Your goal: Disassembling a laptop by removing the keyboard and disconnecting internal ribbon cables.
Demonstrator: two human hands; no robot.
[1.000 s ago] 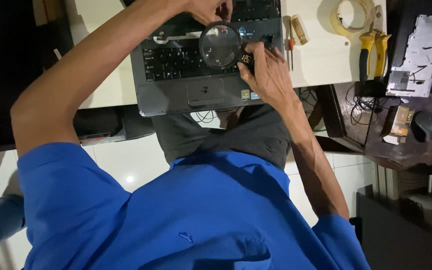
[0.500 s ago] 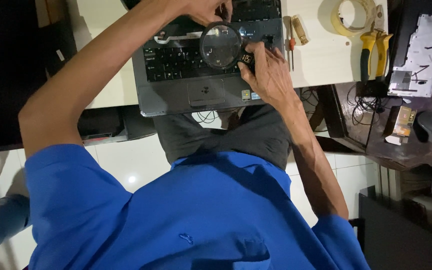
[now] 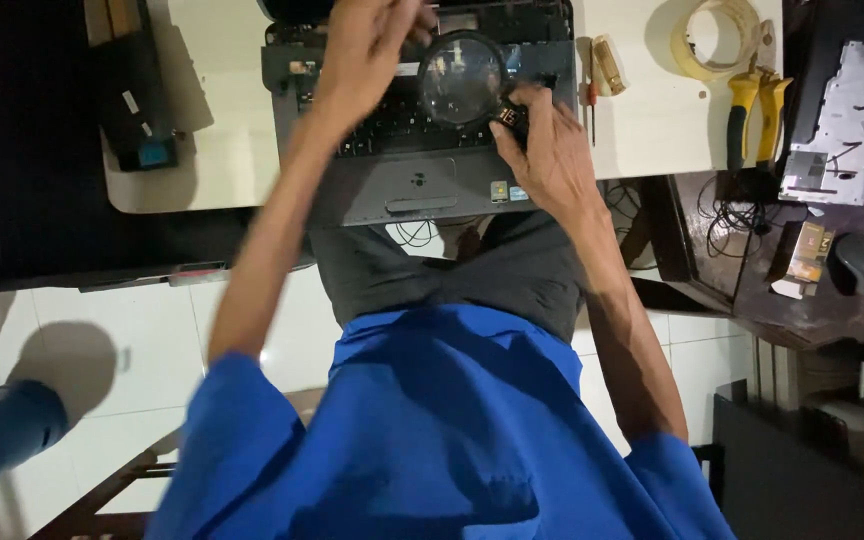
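A grey laptop point(image 3: 422, 195) with a dark keyboard lies open on the white table point(image 3: 212, 120). My right hand point(image 3: 552, 150) grips the handle of a round magnifying glass point(image 3: 462, 78) and holds its lens over the keyboard's upper middle. My left hand point(image 3: 372, 45) reaches over the keyboard's top left; its fingertips lie beside the lens near the laptop's far edge. That hand is blurred, and whether it holds anything small is hidden.
To the right of the laptop lie a screwdriver point(image 3: 590, 95), a tape roll point(image 3: 717, 38) and yellow-handled pliers point(image 3: 757, 105). A black flat box point(image 3: 142, 100) rests at the table's left. A metal panel point(image 3: 842, 110), a mouse point(image 3: 857, 262) and cables point(image 3: 722, 215) sit on the brown stand.
My left elbow has swung in toward my body and the left hand has slid slightly left along the keyboard's top. My right hand keeps the magnifying glass in the same place.
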